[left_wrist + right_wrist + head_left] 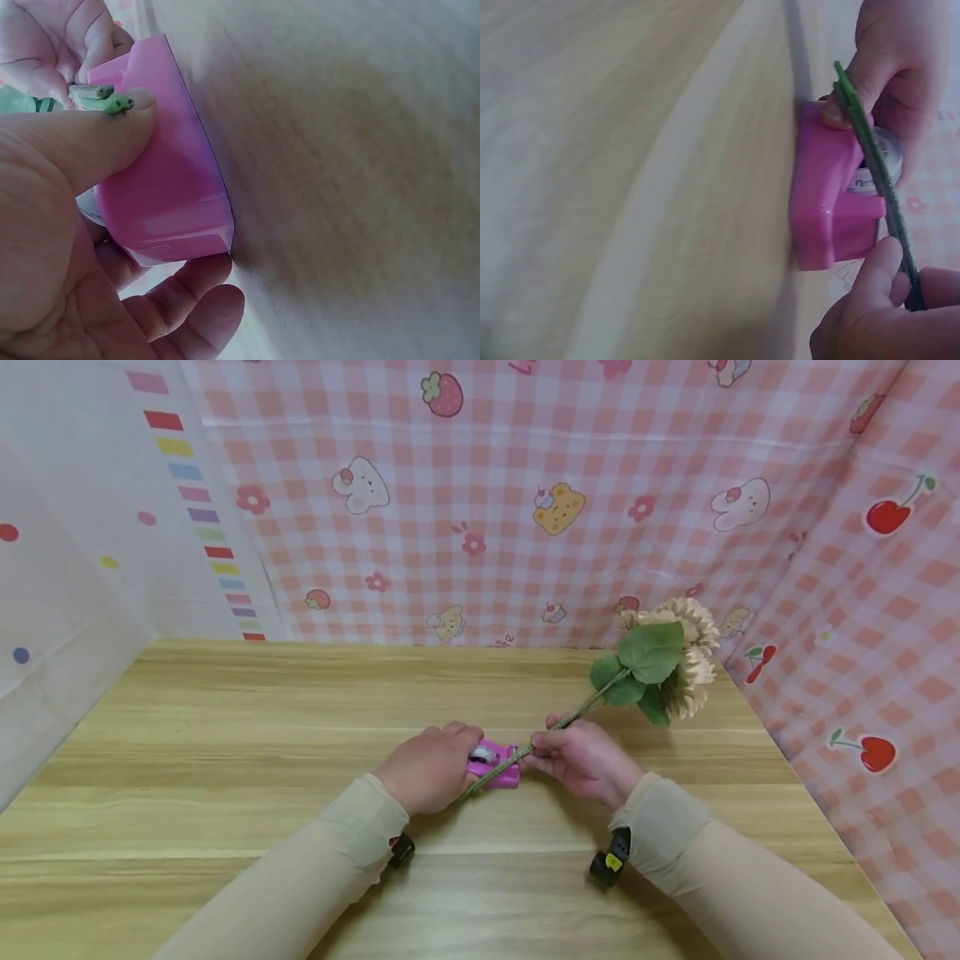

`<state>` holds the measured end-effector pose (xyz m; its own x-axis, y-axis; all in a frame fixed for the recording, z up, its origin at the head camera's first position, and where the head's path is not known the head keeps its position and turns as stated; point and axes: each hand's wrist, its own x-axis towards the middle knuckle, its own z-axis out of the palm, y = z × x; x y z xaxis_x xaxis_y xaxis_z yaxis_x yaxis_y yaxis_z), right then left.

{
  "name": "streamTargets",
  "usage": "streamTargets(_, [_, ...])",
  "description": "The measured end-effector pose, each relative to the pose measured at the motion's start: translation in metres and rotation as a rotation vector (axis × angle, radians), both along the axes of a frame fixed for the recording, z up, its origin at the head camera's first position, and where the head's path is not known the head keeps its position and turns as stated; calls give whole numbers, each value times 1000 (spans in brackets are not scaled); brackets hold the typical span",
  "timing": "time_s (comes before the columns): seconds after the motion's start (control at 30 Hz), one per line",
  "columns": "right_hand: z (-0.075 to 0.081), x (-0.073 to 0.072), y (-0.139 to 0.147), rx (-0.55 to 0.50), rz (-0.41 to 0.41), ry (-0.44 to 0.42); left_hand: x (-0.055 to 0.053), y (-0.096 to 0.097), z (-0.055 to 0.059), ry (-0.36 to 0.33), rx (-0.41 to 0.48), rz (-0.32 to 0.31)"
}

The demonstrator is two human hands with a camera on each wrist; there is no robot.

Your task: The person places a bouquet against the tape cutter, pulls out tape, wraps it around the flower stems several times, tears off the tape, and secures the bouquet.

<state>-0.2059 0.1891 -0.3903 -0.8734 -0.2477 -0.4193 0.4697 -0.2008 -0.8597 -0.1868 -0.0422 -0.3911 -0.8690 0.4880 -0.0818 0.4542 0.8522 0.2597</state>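
A pink tape dispenser [511,776] with a roll of clear tape [885,154] stands on the wooden table. My left hand [433,768] grips its far-left end, thumb along the near side and fingers around the back in the left wrist view. My right hand [588,762] pinches the green stems [592,700] of cream artificial flowers [693,652], with leaves [651,652] below the blooms. The stems slant down leftward across the dispenser. Their cut ends [120,103] lie by my left thumb.
The table [225,735] has a light wood grain. A pink checked cloth [480,585] hangs behind it and another stretch lines the right side. White dotted cloth [67,610] covers the left. Each wrist wears a small dark camera.
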Motion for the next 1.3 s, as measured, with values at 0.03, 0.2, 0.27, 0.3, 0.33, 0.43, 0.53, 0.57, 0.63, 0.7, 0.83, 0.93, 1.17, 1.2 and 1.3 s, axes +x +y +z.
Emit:
streamTargets(0.03, [-1, 0, 1, 4, 3, 3, 0, 0, 0, 1, 0, 0])
streamTargets(0.2, [-5, 1, 4, 37, 39, 10, 0, 0, 0, -5, -3, 5])
streamTargets(0.27, [-6, 1, 5, 53, 56, 10, -1, 0, -1, -10, -8, 7])
streamTargets(0.3, [-6, 1, 6, 58, 64, 11, -1, 0, -1, -14, -10, 8])
streamTargets(0.33, [-6, 1, 7, 60, 68, 13, -1, 0, -1, -17, -11, 9])
streamTargets(0.43, [-5, 1, 8, 54, 61, 26, -1, 0, -1, -23, -10, 10])
streamTargets(0.53, [-5, 1, 9, 33, 47, 54, -1, 1, 0, -27, -10, 10])
streamTargets(0.57, [-5, 1, 9, 24, 45, 59, -1, 1, 0, -27, -13, 10])
streamTargets(0.63, [-7, 0, 8, 3, 38, 57, -1, 1, 0, -28, -22, 9])
streamTargets(0.7, [-9, 0, 7, -4, 34, 42, -1, 1, 1, -30, -30, 9])
streamTargets(0.83, [-12, -1, 4, 14, 28, 17, -1, 0, 1, -28, -26, 10])
streamTargets(0.93, [-14, -1, 1, 50, 18, 14, -1, 0, 0, -26, -18, 12])
streamTargets(1.17, [-15, 1, 3, 93, 27, -23, -1, 1, 0, -29, -14, 14])
streamTargets(1.2, [-14, 1, 3, 90, 28, -26, -1, 1, 0, -30, -14, 15])
streamTargets(1.3, [-13, 1, 3, 73, 25, -15, -1, 1, 1, -33, -15, 16])
